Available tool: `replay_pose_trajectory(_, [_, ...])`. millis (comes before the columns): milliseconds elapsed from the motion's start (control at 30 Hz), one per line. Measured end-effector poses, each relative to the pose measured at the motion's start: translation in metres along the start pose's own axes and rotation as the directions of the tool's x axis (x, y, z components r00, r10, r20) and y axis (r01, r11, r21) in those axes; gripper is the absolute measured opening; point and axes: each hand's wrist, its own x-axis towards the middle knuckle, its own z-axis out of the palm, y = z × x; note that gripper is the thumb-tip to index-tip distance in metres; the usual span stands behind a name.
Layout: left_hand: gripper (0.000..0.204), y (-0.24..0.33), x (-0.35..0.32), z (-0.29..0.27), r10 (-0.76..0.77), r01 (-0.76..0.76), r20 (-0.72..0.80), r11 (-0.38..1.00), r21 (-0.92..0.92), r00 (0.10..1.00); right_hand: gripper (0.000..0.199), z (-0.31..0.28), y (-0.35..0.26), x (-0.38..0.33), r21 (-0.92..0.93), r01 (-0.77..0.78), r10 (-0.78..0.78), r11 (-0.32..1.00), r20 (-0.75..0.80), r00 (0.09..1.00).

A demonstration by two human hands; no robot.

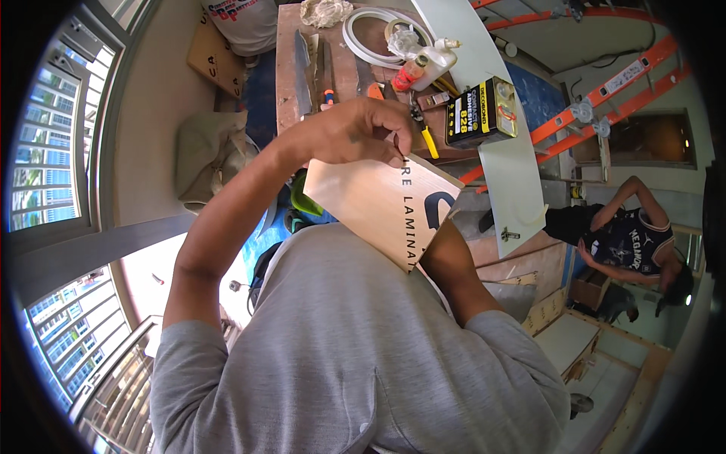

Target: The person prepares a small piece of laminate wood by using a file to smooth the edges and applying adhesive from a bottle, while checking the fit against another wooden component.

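Note:
My left hand [355, 132] is raised in front of my chest, its fingers curled and pinched on the upper edge of a pale wood-coloured laminate board [378, 200] with dark lettering. The board tilts down to the right, against my grey shirt. My right forearm [454, 272] runs up under the board's lower right side. The right hand itself is hidden behind the board, so its grip cannot be seen.
Beyond the board stands a brown workbench [291, 68] with hand tools, a white coiled strip [370, 38], a glue bottle [431, 64] and a black-and-yellow adhesive can [480, 113]. A long white panel [507, 166] and an orange ladder [605, 98] lie right. Another person [628, 242] bends at far right.

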Motion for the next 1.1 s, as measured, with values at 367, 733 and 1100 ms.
replay_pose_trajectory(367, [0.023,0.022,-0.032,0.051,0.312,-0.187,-0.267,0.895,0.405,0.912,0.036,0.027,-0.013,0.032,0.059,-0.315,0.318,0.947,-0.049,0.947])
replay_pose_trajectory(733, [0.044,-0.017,-0.07,0.016,0.264,-0.091,-0.266,0.847,0.523,0.927,0.035,-0.021,0.103,0.09,-0.234,0.501,-0.464,0.833,0.199,0.863])
replay_pose_trajectory(1100, [0.084,0.004,-0.088,0.065,-0.369,0.043,-0.39,0.77,-0.637,0.844,0.055,-0.084,0.012,0.168,-0.675,-0.292,-0.038,0.678,-0.429,0.902])
